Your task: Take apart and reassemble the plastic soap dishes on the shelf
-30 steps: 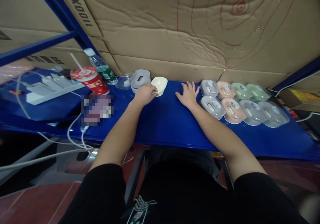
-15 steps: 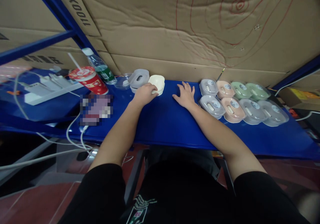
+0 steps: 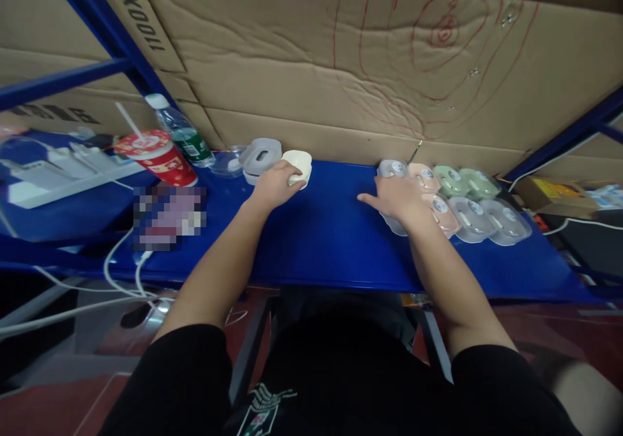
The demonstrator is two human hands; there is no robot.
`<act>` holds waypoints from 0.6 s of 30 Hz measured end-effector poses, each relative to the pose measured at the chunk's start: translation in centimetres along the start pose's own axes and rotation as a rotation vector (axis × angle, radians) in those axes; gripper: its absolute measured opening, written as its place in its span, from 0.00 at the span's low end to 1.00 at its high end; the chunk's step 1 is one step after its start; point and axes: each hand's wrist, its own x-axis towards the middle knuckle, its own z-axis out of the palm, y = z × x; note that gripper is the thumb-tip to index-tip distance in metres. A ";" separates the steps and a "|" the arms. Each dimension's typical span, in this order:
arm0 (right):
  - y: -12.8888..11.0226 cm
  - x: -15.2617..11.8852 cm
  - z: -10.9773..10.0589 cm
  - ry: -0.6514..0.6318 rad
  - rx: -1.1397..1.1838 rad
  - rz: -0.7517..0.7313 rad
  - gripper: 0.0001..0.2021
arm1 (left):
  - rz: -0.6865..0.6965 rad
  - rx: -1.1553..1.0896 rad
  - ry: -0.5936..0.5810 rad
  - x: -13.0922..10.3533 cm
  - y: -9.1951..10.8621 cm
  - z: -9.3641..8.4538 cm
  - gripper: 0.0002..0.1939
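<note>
My left hand [image 3: 276, 186] is closed on the near edge of a small cream plastic dish [image 3: 299, 161] at the back of the blue table, thumb and fingers at its rim. Just left of it is a grey lidded plastic box [image 3: 261, 157]. My right hand [image 3: 396, 196] reaches over the left end of two rows of lidded plastic boxes, thumb spread out to the left. It covers much of a front grey box [image 3: 395, 226]; whether the fingertips touch it is hidden. Beside it are peach [image 3: 442, 214], grey [image 3: 470, 218] and green [image 3: 451, 180] boxes with round stickers.
At the left stand a red paper cup [image 3: 168, 163] with a straw and a water bottle [image 3: 187, 137]. A blurred-out item [image 3: 170, 218], white cables [image 3: 111, 254] and a power strip [image 3: 58, 183] lie nearby. Cardboard [image 3: 272, 53] walls the back; a carton [image 3: 559, 196] sits far right.
My right hand has moved right, from the bare tabletop to over the grey boxes. My left hand stays at the cream dish. The view has shifted slightly.
</note>
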 end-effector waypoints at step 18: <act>-1.5 -1.4 5.0 -0.034 0.261 -0.401 0.38 | 0.185 -0.219 -0.199 -0.8 3.5 0.3 0.25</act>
